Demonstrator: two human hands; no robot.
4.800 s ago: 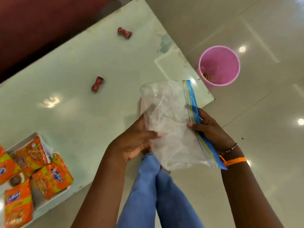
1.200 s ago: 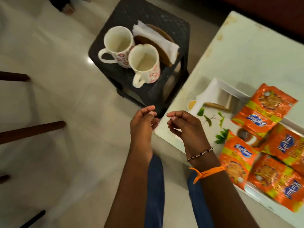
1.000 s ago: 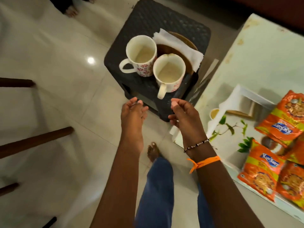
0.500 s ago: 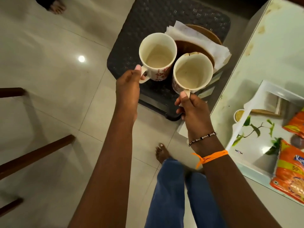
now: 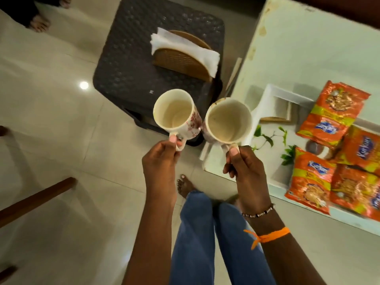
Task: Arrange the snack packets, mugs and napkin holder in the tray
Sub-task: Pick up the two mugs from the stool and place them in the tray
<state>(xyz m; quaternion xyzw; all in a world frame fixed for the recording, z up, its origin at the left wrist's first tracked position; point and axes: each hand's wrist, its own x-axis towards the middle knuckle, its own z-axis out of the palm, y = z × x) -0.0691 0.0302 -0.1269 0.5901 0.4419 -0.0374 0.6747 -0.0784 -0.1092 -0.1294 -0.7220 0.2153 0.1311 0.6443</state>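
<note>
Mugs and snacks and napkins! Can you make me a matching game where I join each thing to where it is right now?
Things:
1. mug with red flowers
2. plainer mug
3. napkin holder
4. snack packets

Places:
A. in the white tray on the table
B. held by its handle in the left hand
C. standing on the dark stool
D. held by its handle in the right hand

Pairs: 1-B, 2-D, 3-C, 4-A
</note>
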